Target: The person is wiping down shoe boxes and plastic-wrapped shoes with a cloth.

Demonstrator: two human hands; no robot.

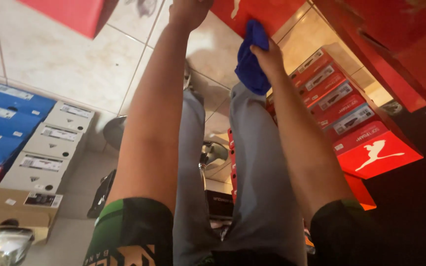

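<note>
While both arms reach out: the person stands over piled shoe boxes.
Right hand: fingers shut around a blue cloth, pressed against a red box.
Left hand: touching that box; grip cannot be told.
Nearby: red boxes, blue boxes.

Pale tiled floor, stacked shoeboxes alongside.

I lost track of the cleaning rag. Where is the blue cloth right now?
In the head view, the blue cloth is top centre, gripped in the right hand, pressed against a red box, above the stacked red shoeboxes.
</note>
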